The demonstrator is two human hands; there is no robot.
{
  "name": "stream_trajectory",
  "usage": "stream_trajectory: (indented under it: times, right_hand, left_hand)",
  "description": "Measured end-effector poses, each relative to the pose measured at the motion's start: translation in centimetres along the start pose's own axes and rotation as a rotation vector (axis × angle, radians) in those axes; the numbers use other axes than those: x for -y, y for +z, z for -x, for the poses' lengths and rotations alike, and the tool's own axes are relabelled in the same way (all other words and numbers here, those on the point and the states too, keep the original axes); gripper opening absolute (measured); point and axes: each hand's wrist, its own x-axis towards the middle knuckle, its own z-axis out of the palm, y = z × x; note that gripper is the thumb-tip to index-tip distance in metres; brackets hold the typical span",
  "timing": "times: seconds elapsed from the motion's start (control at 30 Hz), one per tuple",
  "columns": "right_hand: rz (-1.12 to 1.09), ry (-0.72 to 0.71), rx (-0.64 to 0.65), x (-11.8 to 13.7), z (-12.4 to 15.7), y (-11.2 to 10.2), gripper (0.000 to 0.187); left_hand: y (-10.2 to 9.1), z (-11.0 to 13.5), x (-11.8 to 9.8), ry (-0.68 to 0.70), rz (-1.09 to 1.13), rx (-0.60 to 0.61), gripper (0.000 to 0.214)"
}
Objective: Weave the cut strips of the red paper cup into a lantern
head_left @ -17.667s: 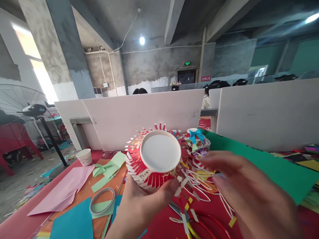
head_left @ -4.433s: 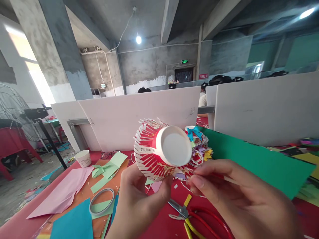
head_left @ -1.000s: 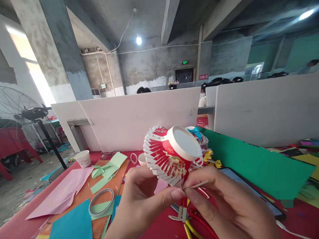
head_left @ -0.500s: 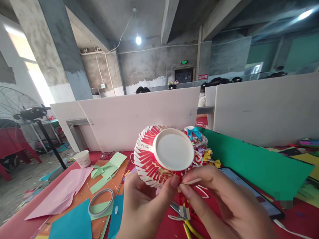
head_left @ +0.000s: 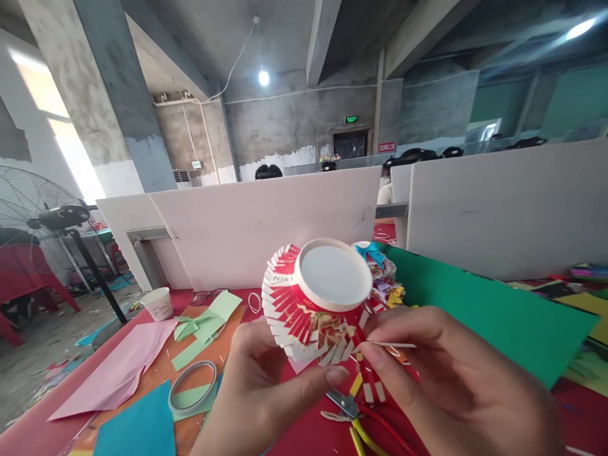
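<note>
A red and white paper cup (head_left: 297, 316), its side cut into many folded strips, is tilted with its pale round base toward me. My left hand (head_left: 270, 386) holds it from below and the left, thumb in front and the other fingers hidden behind. Between thumb and fingertips, my right hand (head_left: 427, 367) pinches a narrow paper strip (head_left: 392, 344) at the cup's lower right. A few uncurled strips hang down beside that pinch. Under the cup lie pliers (head_left: 354, 411) with red and yellow handles.
On the red table are a white paper cup (head_left: 157, 304), a tape roll (head_left: 173, 394), pink paper (head_left: 114, 364) and blue paper (head_left: 137, 421). A green sheet (head_left: 475, 310) stands at the right. Behind it, a decorated cup with a blue bow (head_left: 373, 254) sits near the white partition (head_left: 266, 221).
The cup has turned and tipped, so more folded strips face me. My left thumb has dropped from its edge. My right hand has shifted slightly right, still pinching a strip.
</note>
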Motion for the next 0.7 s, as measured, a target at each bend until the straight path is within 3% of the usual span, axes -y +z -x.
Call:
stream_trajectory:
  times: [0.27, 0.47, 0.7]
  right_hand:
    - [0.031, -0.055, -0.022, -0.22, 0.18, 0.23, 0.022]
    - [0.119, -0.125, -0.018, 0.35, 0.13, 0.57, 0.02]
    - [0.144, -0.175, 0.044, 0.47, -0.03, 0.15, 0.022]
  left_hand:
    - [0.06, -0.19, 0.64, 0.163, -0.171, -0.062, 0.017]
    - [0.27, -0.31, 0.48, 0.105, -0.044, -0.102, 0.011]
    - [-0.19, -0.96, 0.26, 0.016, 0.078, -0.036, 0.006]
